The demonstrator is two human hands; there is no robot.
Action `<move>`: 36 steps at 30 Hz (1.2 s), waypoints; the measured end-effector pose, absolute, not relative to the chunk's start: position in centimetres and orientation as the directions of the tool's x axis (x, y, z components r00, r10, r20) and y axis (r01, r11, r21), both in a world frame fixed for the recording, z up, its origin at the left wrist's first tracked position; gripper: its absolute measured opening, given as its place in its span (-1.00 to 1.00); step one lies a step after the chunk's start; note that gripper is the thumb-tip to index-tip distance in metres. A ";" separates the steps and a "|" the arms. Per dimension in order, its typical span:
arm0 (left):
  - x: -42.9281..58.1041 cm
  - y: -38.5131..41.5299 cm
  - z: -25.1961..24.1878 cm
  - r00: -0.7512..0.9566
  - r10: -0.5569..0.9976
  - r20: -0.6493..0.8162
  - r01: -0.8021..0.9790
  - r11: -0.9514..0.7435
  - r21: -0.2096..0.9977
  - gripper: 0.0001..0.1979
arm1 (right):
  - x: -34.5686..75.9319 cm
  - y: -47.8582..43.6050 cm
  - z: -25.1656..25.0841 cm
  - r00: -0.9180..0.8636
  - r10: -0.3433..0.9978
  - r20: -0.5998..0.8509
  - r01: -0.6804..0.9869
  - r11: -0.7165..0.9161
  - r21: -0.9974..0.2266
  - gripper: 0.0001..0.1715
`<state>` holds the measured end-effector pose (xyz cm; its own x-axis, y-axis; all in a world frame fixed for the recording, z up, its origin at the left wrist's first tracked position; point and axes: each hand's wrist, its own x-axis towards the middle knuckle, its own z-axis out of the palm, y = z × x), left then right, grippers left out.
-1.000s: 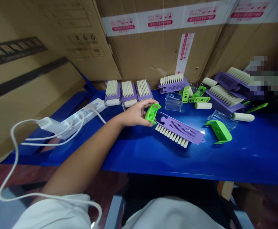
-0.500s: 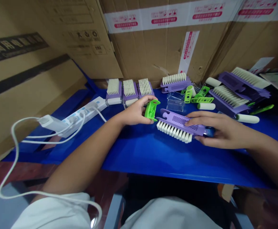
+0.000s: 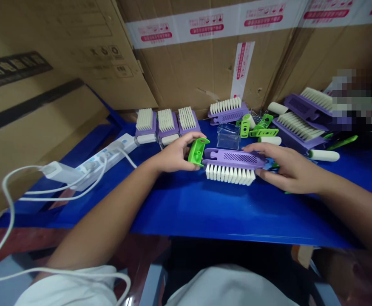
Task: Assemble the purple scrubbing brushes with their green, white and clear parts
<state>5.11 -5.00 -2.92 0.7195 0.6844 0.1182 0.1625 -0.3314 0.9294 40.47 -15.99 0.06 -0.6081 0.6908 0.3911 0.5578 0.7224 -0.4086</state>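
Between thumb and fingers, my left hand [image 3: 177, 154] grips a bright green plastic bracket [image 3: 198, 152], its hollow side facing right. My right hand [image 3: 278, 165] is closed on the right end of a purple brush body [image 3: 237, 157]. White bristle tufts [image 3: 230, 175] point down toward me from that body. Its notched left end is right beside the green bracket; whether the two touch, I cannot tell. Something blue shows under my right fingers, mostly hidden.
Three purple brushes [image 3: 166, 121] stand in a row behind my left hand. A clear plastic box [image 3: 228, 137], green parts [image 3: 264, 132], white rollers [image 3: 323, 155] and more purple brushes [image 3: 300, 127] lie at the back right. A white power strip [image 3: 104, 161] with cables is at left; cardboard boxes [image 3: 186, 68] wall the back.
The purple brush has turned closer to level, and its left end has come nearer the green bracket. Both hands keep their holds. The whole view has shifted slightly.
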 end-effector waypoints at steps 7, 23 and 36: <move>5.1 -4.9 -3.1 0.735 0.663 0.140 0.102 -0.313 0.944 -0.10 | 40.4 -15.8 -0.3 -0.555 0.725 0.408 0.555 0.688 -0.468 -0.50; 5.8 -5.6 -3.0 0.702 0.710 0.059 0.097 -0.178 0.979 -0.15 | 40.0 -15.4 0.2 -0.401 0.916 0.023 0.452 0.220 -0.865 -0.28; 6.1 -6.0 -2.6 0.713 0.697 0.074 0.115 -0.221 0.969 -0.17 | 39.4 -16.0 -0.7 -0.335 0.925 0.182 0.772 0.380 -0.510 -0.01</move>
